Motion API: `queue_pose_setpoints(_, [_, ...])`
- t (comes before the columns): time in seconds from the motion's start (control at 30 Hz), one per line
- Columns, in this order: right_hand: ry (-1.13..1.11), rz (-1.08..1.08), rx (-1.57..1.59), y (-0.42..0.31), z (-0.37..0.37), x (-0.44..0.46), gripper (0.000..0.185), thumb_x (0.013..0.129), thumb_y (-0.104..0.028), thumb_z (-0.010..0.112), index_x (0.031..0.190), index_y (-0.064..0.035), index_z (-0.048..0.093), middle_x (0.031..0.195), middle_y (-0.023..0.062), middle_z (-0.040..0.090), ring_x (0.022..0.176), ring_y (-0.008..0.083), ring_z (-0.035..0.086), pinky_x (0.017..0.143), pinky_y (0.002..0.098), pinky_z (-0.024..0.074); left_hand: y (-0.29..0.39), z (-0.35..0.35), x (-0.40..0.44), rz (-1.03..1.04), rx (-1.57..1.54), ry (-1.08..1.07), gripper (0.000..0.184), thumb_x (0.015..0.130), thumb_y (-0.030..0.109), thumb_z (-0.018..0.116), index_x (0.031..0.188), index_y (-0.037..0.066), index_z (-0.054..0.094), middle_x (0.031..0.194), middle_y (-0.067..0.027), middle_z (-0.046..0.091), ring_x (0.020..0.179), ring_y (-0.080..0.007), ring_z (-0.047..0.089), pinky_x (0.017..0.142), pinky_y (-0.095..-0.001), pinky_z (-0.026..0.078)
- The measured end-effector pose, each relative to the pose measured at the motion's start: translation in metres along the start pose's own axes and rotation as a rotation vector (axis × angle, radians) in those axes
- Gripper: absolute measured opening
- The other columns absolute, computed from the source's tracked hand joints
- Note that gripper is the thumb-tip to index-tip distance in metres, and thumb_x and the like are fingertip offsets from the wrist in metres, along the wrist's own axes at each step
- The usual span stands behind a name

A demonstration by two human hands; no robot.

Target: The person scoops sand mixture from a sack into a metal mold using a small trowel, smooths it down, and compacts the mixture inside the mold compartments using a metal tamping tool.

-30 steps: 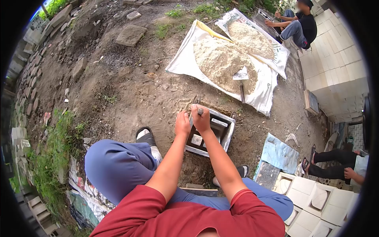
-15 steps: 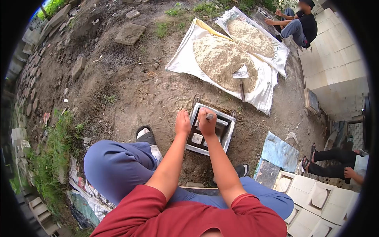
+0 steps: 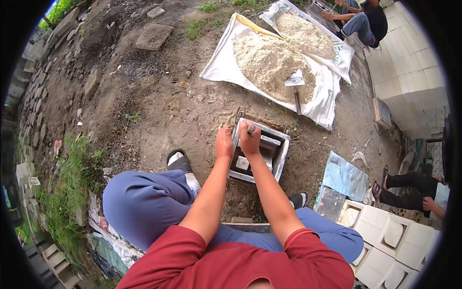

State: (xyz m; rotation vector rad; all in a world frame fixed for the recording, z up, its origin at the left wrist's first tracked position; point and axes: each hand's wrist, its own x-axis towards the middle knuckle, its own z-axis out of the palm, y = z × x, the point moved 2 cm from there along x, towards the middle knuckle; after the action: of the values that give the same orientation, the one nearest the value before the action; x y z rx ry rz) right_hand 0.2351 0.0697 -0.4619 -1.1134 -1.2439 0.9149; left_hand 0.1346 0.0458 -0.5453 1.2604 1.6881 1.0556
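On the ground between my feet stands a square metal mould with upright walls and blocky inner parts. My left hand is closed at its left edge, fingers together against the rim. My right hand is over the upper left of the mould, wrapped around a short dark tool handle. The lower end of that tool is hidden beneath the hand. A pale block-shaped piece shows inside the mould, below my right hand.
White sacks spread on the dirt bear heaps of pale sandy material. A trowel lies on the near heap. Cast pale blocks stand at lower right beside a blue sheet. Two other people are at the right, one seated.
My right hand has shifted slightly up and left within the mould, still around the tool handle. My left hand stays at the left rim. The whole view has tilted a little.
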Motion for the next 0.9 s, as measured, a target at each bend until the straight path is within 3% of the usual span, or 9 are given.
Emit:
queue_pose_setpoints(0.1, [0.021,0.101,0.048,-0.028,-0.002,-0.005,0.042,0.106,-0.013,0.052,0.066,-0.0069,0.041,0.058,-0.0036,0.04,0.052,0.0061,0.036,0.049,0.0288,0.0303,-0.009,0.006,0.002,0.007,-0.032,0.027,0.064,0.111,0.05,0.026,0.133,0.003,0.063,0.143,-0.0227,0.058,0.144,-0.0437,0.042,0.12,-0.0469,0.033])
queue_pose_setpoints(0.2, [-0.015,-0.033,-0.059,-0.034,0.0,-0.02,0.041,0.104,-0.011,0.051,0.064,-0.0051,0.041,0.059,-0.0027,0.043,0.054,0.0062,0.039,0.051,0.0288,0.0313,-0.006,0.003,-0.001,-0.041,-0.051,0.027,0.066,0.111,0.052,0.025,0.134,0.002,0.063,0.144,-0.0221,0.058,0.146,-0.0424,0.04,0.12,-0.0459,0.032])
queue_pose_setpoints(0.3, [-0.064,-0.026,-0.083,-0.025,0.0,-0.019,0.042,0.104,-0.011,0.052,0.064,-0.0051,0.041,0.059,-0.0028,0.042,0.054,0.0069,0.039,0.051,0.0285,0.0312,-0.002,0.003,0.0,-0.084,-0.051,0.016,0.068,0.111,0.052,0.024,0.133,0.001,0.063,0.145,-0.0216,0.058,0.147,-0.0412,0.039,0.121,-0.0454,0.031])
queue_pose_setpoints(0.47, [0.043,0.031,0.088,-0.044,-0.005,-0.008,0.043,0.105,-0.012,0.053,0.064,-0.0049,0.041,0.059,-0.0026,0.042,0.054,0.0068,0.036,0.05,0.0284,0.0299,-0.019,0.008,0.001,-0.089,-0.106,-0.007,0.065,0.111,0.05,0.025,0.128,0.002,0.066,0.144,-0.0225,0.058,0.147,-0.0413,0.04,0.12,-0.0447,0.032])
queue_pose_setpoints(0.53, [0.049,-0.094,-0.025,-0.039,-0.007,-0.006,0.044,0.105,-0.012,0.052,0.063,-0.005,0.04,0.059,-0.0027,0.042,0.054,0.0071,0.036,0.05,0.0291,0.029,-0.018,0.007,0.004,-0.088,-0.115,-0.022,0.064,0.111,0.049,0.026,0.127,0.002,0.066,0.143,-0.0226,0.058,0.146,-0.0413,0.041,0.119,-0.0447,0.033])
queue_pose_setpoints(0.63, [0.024,-0.107,-0.096,-0.029,0.003,0.001,0.044,0.105,-0.012,0.051,0.063,-0.0053,0.04,0.059,-0.0031,0.041,0.054,0.007,0.036,0.05,0.0296,0.0284,-0.011,0.007,0.001,-0.088,-0.1,-0.016,0.062,0.112,0.047,0.026,0.127,0.002,0.066,0.142,-0.0221,0.059,0.145,-0.0416,0.042,0.118,-0.045,0.034])
queue_pose_setpoints(0.77, [0.057,0.042,0.022,-0.041,0.0,0.011,0.044,0.105,-0.011,0.051,0.063,-0.0049,0.04,0.059,-0.003,0.041,0.054,0.0068,0.036,0.05,0.0298,0.0287,-0.01,0.003,0.002,-0.081,-0.07,-0.017,0.06,0.111,0.046,0.026,0.128,0.003,0.065,0.141,-0.0215,0.059,0.143,-0.0421,0.044,0.117,-0.0451,0.035])
queue_pose_setpoints(0.9, [0.047,-0.113,-0.004,-0.039,-0.003,-0.003,0.042,0.105,-0.013,0.053,0.066,-0.0047,0.041,0.06,-0.0038,0.041,0.054,0.0067,0.037,0.05,0.0293,0.0283,-0.015,0.008,0.001,-0.091,-0.047,-0.005,0.06,0.111,0.046,0.026,0.127,0.004,0.066,0.141,-0.0208,0.06,0.142,-0.0421,0.044,0.117,-0.0449,0.035])
